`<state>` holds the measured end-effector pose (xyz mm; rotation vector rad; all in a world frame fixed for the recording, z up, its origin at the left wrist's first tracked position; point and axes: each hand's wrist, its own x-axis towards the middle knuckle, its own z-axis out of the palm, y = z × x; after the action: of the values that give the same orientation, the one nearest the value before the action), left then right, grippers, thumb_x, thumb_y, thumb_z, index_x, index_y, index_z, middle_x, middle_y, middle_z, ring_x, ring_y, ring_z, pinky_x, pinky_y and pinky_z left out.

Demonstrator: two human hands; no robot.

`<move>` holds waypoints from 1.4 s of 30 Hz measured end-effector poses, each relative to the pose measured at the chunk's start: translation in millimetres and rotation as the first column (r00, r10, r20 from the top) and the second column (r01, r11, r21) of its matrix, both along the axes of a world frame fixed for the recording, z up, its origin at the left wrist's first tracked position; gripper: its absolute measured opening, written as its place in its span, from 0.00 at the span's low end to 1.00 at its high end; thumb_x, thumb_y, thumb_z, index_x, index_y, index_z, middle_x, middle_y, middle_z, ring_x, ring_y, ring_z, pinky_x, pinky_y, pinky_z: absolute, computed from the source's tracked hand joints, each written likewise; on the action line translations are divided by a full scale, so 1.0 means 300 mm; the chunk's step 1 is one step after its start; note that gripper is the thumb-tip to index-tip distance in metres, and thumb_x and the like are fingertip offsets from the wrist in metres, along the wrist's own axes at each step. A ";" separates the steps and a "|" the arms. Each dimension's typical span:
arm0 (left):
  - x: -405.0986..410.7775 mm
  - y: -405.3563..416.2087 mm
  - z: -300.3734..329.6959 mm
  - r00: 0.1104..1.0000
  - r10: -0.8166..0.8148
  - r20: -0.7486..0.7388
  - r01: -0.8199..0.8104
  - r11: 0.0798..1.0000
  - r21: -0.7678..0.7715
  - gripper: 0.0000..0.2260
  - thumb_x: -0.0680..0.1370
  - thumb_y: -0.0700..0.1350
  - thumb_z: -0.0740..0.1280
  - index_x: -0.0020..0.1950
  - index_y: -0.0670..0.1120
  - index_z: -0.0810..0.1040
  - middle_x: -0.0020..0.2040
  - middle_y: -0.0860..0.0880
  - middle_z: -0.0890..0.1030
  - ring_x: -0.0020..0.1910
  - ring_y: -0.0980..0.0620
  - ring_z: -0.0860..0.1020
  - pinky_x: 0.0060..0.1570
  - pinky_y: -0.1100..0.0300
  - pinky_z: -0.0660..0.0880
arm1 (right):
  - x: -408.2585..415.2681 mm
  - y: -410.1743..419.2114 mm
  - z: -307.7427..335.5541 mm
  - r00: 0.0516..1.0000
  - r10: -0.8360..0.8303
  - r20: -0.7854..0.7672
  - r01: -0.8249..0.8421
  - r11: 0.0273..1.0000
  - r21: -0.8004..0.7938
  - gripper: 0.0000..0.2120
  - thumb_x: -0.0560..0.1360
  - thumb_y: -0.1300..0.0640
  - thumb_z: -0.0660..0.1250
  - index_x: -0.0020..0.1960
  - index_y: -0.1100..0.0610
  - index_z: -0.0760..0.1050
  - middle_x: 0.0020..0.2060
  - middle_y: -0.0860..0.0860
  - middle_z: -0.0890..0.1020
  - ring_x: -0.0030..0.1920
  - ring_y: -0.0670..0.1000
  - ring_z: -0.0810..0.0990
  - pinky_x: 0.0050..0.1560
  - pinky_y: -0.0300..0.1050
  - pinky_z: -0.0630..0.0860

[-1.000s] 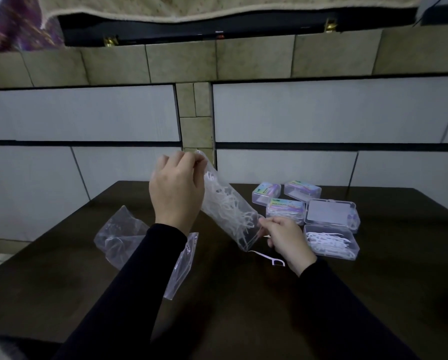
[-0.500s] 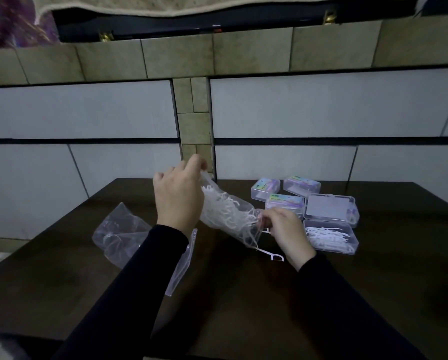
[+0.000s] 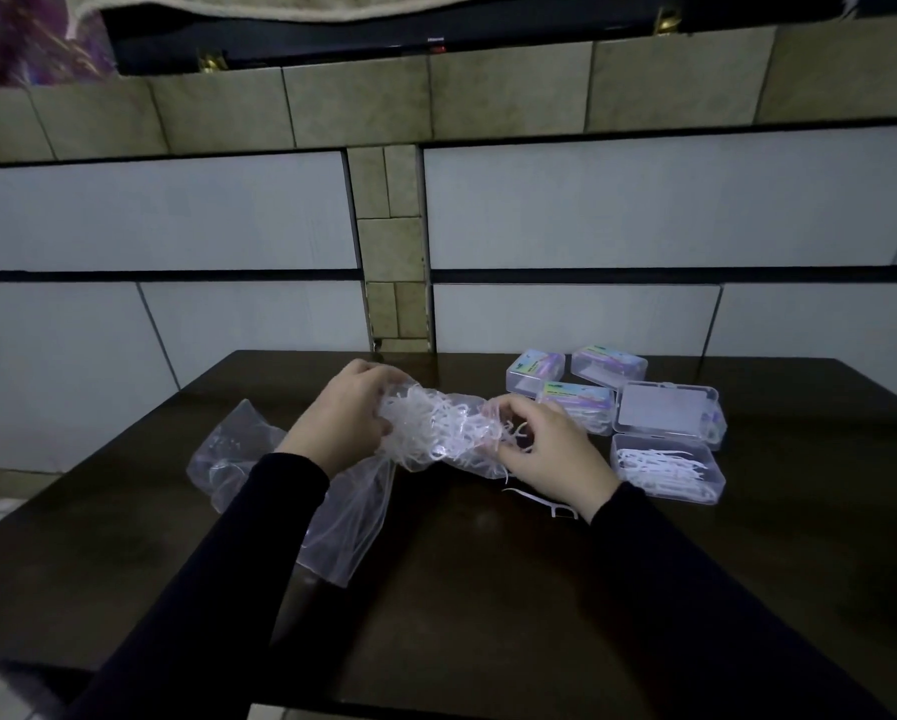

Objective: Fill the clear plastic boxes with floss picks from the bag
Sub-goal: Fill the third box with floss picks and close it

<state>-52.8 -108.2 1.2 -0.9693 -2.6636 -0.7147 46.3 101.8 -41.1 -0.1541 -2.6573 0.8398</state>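
A clear plastic bag of white floss picks [image 3: 438, 431] lies nearly flat between my hands, just above the dark table [image 3: 462, 589]. My left hand [image 3: 342, 418] grips its closed end. My right hand [image 3: 550, 454] pinches the bag's open end, where some picks stick out. An open clear box [image 3: 667, 472] with floss picks in it sits right of my right hand, its lid [image 3: 667, 413] folded back. One loose floss pick [image 3: 542, 504] lies on the table under my right wrist.
Three closed clear boxes with coloured labels [image 3: 534, 371] [image 3: 610, 365] [image 3: 581, 405] stand behind the open box. Two empty clear bags [image 3: 228, 454] [image 3: 350, 522] lie crumpled under my left arm. A tiled wall rises behind the table's far edge.
My left hand has lowered the bag's closed end from upright to nearly level with the table. My right hand stays at the bag's open end.
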 end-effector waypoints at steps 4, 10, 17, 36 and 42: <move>0.004 0.012 -0.019 0.995 -0.010 -0.102 0.018 0.997 0.072 0.14 0.73 0.35 0.70 0.57 0.46 0.80 0.42 0.54 0.70 0.37 0.62 0.69 0.38 0.74 0.64 | -0.014 -0.012 0.018 0.998 -0.013 0.057 -0.003 0.962 0.273 0.24 0.75 0.42 0.63 0.70 0.40 0.67 0.62 0.42 0.74 0.62 0.50 0.65 0.61 0.51 0.59; -0.015 0.028 -0.037 0.986 0.017 -0.168 0.004 0.992 0.128 0.08 0.74 0.36 0.69 0.52 0.44 0.82 0.42 0.51 0.72 0.38 0.56 0.71 0.37 0.70 0.64 | -0.041 -0.022 0.015 0.994 -0.091 0.054 0.062 0.911 0.409 0.29 0.71 0.33 0.63 0.70 0.39 0.66 0.57 0.49 0.77 0.60 0.52 0.67 0.57 0.52 0.59; -0.033 -0.005 -0.020 0.972 0.168 -0.165 -0.122 0.959 0.257 0.09 0.76 0.33 0.66 0.53 0.42 0.81 0.44 0.51 0.71 0.36 0.64 0.68 0.37 0.72 0.67 | -0.032 0.006 0.009 0.966 -0.258 -0.007 0.234 0.863 0.447 0.24 0.72 0.31 0.59 0.61 0.44 0.75 0.55 0.48 0.79 0.61 0.52 0.71 0.63 0.54 0.59; -0.047 0.011 -0.058 0.987 0.010 -0.159 0.028 0.971 0.237 0.03 0.76 0.36 0.68 0.46 0.44 0.78 0.48 0.52 0.71 0.41 0.64 0.70 0.40 0.75 0.65 | -0.020 -0.065 0.033 0.982 -0.141 0.130 0.063 0.878 0.474 0.17 0.75 0.39 0.60 0.59 0.44 0.77 0.51 0.48 0.79 0.59 0.52 0.69 0.59 0.53 0.59; -0.084 -0.017 -0.080 0.982 0.116 -0.146 -0.083 0.974 0.212 0.06 0.78 0.36 0.63 0.50 0.44 0.78 0.49 0.50 0.71 0.50 0.52 0.69 0.50 0.61 0.67 | 0.004 -0.083 0.045 0.985 -0.131 0.110 0.058 0.860 0.507 0.19 0.72 0.34 0.60 0.51 0.44 0.81 0.45 0.44 0.81 0.53 0.51 0.72 0.57 0.53 0.59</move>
<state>-78.1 -113.4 -22.8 -0.7968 -2.4258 -0.8342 47.4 77.0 -27.7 -0.2144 -2.8710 0.0836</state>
